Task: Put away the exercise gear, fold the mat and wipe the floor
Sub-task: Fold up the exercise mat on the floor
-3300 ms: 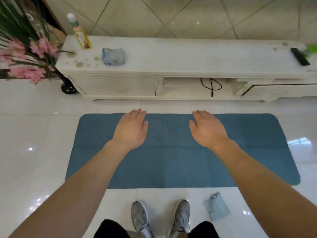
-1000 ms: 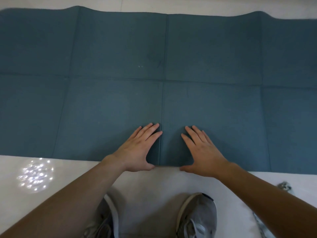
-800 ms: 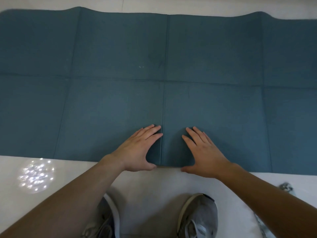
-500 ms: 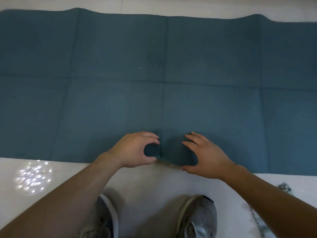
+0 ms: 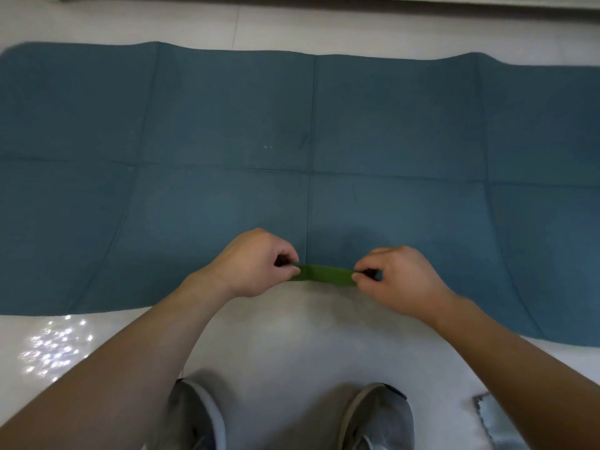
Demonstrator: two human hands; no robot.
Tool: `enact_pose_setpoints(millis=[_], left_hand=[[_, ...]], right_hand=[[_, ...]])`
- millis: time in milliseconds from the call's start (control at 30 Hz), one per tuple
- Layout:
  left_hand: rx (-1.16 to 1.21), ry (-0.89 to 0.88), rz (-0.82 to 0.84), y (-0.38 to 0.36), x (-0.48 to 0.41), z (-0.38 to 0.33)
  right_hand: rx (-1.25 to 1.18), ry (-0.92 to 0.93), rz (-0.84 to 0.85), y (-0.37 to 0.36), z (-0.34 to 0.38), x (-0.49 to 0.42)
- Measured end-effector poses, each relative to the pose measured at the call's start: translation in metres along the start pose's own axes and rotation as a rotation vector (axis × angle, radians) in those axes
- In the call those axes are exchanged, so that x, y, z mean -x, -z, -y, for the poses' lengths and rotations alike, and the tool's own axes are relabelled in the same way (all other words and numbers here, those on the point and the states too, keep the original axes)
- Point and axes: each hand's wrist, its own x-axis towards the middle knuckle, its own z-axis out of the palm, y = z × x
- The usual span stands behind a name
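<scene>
A blue-teal exercise mat (image 5: pixel 227 125) lies spread flat across the white floor, creased into panels. At the middle of its near edge, my left hand (image 5: pixel 256 264) and my right hand (image 5: pixel 396 277) each pinch the edge between thumb and fingers. The pinched strip is lifted a little and turned up, showing a green underside (image 5: pixel 326 274) between the two hands. The rest of the mat stays flat on the floor.
My two grey shoes (image 5: pixel 380 417) stand on the glossy white tile floor (image 5: pixel 292 345) just in front of the mat. A grey-blue cloth (image 5: pixel 493 427) lies on the floor at the lower right. The base of a white cabinet (image 5: pixel 357 0) runs along the top.
Both hands went from lying flat on the mat's near edge to curling and pinching it. The edge has come up and shows its green underside. The view has drawn back a little.
</scene>
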Motion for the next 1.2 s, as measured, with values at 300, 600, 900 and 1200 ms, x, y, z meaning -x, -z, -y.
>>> enact_pose_setpoints(millis=[300,600,900,1200], left_hand=[[-0.131,-0.057,-0.132,0.059,-0.020,-0.021],[-0.170,-0.071,-0.216,0.121,-0.050,-0.040],[-0.221,-0.133,-0.196,0.187,-0.083,-0.049],[-0.199,-0.223,-0.202,0.251,-0.112,-0.052]], right_hand=[[0.098,-0.019,-0.099,0.056,0.016,-0.030],[0.122,-0.050,-0.194,0.112,0.029,-0.063],[0.196,-0.069,-0.215,0.167,0.043,-0.104],[0.275,-0.137,-0.234,0.222,0.064,-0.143]])
